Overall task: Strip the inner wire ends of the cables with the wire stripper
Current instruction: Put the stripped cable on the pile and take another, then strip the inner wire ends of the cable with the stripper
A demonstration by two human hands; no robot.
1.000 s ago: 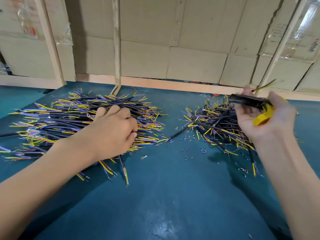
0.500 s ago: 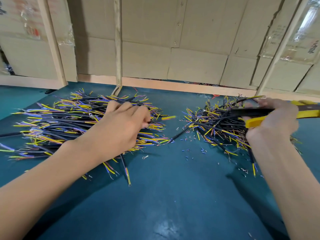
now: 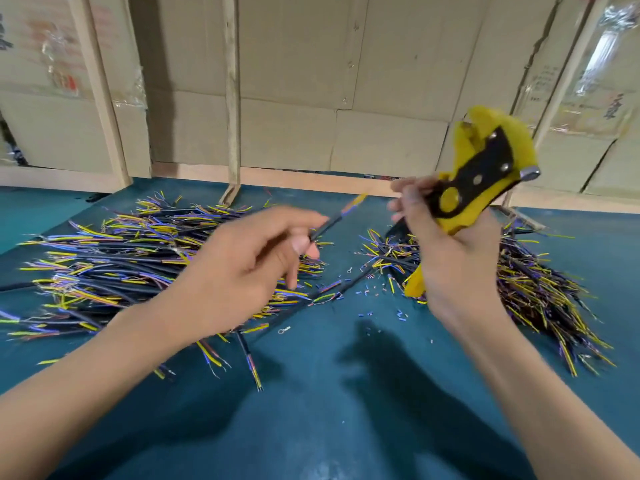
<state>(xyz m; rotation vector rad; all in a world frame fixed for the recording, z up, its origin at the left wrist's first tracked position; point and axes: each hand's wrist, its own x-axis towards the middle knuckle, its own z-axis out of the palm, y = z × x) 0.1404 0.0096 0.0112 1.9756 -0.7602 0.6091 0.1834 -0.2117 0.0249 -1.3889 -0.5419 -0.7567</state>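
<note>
yellow wire stripper, black plate on its head, gripped in right hand at 2 o'clock, head raised above the teal desk. left hand, at centre, pinches one black cable between thumb and fingers, its coloured inner ends pointing toward 1 o'clock, short of the tool. large cable pile at 9 o'clock; smaller pile at 3 o'clock. advice: steady the blurred cable tip, feed one inner wire squarely into the stripper's mouth, squeeze only once seated.
</note>
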